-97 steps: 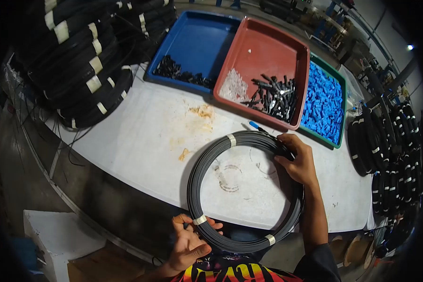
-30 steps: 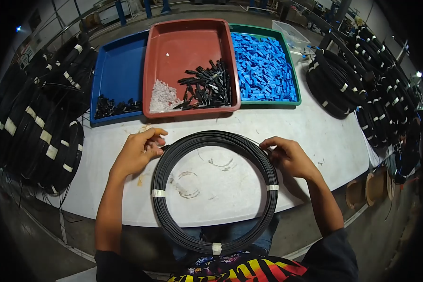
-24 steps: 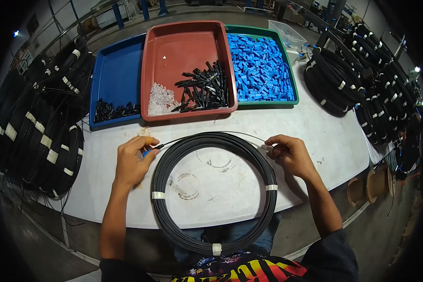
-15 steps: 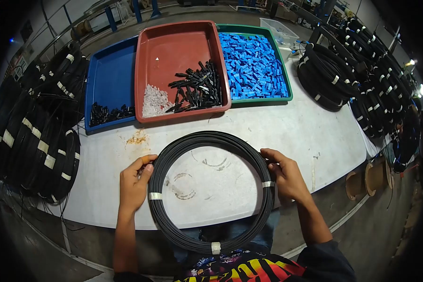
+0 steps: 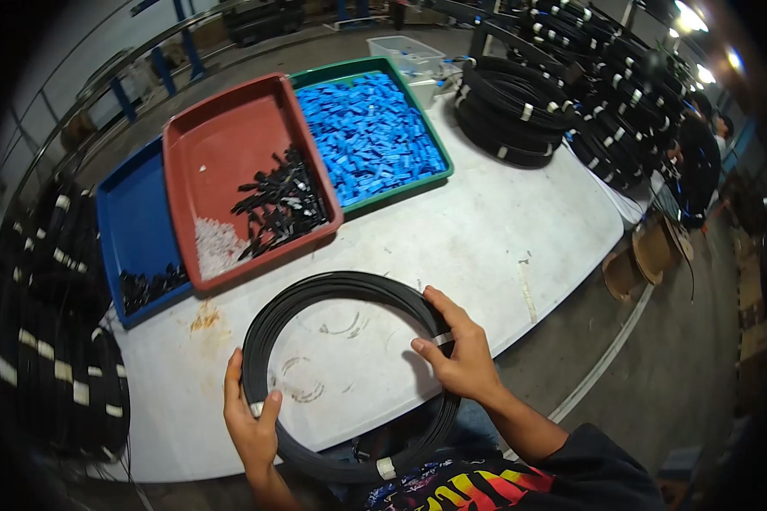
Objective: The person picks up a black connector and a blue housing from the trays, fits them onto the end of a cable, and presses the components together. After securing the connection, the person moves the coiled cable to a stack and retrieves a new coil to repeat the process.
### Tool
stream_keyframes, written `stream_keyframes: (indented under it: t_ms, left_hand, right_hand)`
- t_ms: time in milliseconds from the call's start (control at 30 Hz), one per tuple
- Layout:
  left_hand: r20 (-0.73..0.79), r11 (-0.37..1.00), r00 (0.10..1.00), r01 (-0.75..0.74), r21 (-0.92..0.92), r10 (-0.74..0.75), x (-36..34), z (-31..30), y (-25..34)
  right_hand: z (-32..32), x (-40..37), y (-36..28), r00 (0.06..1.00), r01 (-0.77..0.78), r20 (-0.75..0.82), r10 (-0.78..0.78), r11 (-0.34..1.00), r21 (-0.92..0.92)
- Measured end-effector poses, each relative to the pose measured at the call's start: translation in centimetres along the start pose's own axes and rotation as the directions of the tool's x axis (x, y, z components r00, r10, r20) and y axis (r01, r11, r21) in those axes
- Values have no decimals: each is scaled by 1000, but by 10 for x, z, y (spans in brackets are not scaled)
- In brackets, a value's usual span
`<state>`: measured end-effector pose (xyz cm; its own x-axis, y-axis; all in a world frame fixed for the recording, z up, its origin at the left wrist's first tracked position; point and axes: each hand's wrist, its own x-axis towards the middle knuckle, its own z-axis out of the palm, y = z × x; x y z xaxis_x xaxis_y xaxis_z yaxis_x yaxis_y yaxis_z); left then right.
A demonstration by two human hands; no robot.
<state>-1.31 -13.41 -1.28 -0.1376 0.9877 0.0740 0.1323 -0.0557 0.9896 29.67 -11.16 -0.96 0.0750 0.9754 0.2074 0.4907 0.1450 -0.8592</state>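
Note:
A round coil of black cable [image 5: 315, 294], bound with white tape bands, lies partly on the white table [image 5: 503, 230] and hangs over its near edge toward me. My left hand [image 5: 251, 422] grips the coil's left side at a tape band. Across the ring, my right hand [image 5: 456, 353] is closed on its right side, also at a tape band.
Three trays stand at the back: blue [image 5: 123, 230] with black parts, red [image 5: 217, 153] with black and clear parts, green [image 5: 383, 77] full of blue pieces. Stacks of black cable coils sit at the left [image 5: 47, 358] and back right [image 5: 511, 115]. A person [image 5: 699, 166] stands far right.
Both hands slid down from the coil's top to its sides and now grip it there. My view has swung to the right, so the trays appear further left and tilted.

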Motion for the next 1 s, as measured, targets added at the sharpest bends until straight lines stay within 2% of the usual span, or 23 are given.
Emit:
stream_keyframes:
  t_ms: [67,133,233,300,333,400,467,533,567,600,667,700,733,800,900,933,1000]
  left_hand:
    - [-83,993,994,-59,102,67,-3,-1,-9]
    - [-60,992,994,-88,91,93,-1,-2,-8]
    - [-85,997,995,-48,56,53,-3,3,-1]
    - [-124,944,987,-55,324,100,-3,8,5]
    - [-101,944,991,-53,324,90,0,18,18]
    - [-191,981,962,192,-28,-194,3,45,49]
    - [-184,978,960,208,-25,-209,17,67,69]
    - [-139,978,968,208,-17,-208,33,84,93]
    - [-76,995,994,86,49,-82,41,85,87]
    - [-66,996,995,79,50,-76,52,92,92]
    - [82,999,997,3,36,-6,79,113,121]
    - [80,997,993,-80,-16,81,104,145,151]
    - [83,997,994,-76,-10,77,124,162,170]
    - [170,982,975,-162,97,144,163,194,196]
    - [210,971,949,-218,-102,235,226,268,229]
    - [215,959,940,-232,-164,264,247,295,238]
    - [279,949,909,-314,-33,311,291,337,244]
  right_hand:
    - [0,0,-3,999,-31,-11,31,999,20]
    - [0,1,-5,999,-42,-3,42,999,-7]
    - [-4,4,-8,996,-80,30,79,996,37]
    - [-11,9,-11,989,-144,52,138,982,120]
    - [-16,11,-10,981,-191,63,183,966,176]
    - [-29,18,-8,974,-225,29,224,954,197]
    - [-50,31,-11,968,-247,14,250,945,216]
    - [-77,47,-23,973,-212,-58,223,965,155]
    - [-93,56,-30,972,-196,-98,212,969,149]
    - [-111,66,-34,971,-196,-110,214,969,152]
    - [-148,85,-42,963,-128,-228,147,987,96]
    - [-169,98,-47,947,-154,-272,171,985,83]
    - [-188,112,-50,929,-141,-326,177,981,131]
    - [-230,146,-55,909,-118,-391,146,988,94]
    - [-292,204,-58,874,-105,-467,133,991,87]
    - [-313,224,-51,870,-105,-481,108,994,34]
    - [-346,263,-29,850,-95,-521,81,996,1]
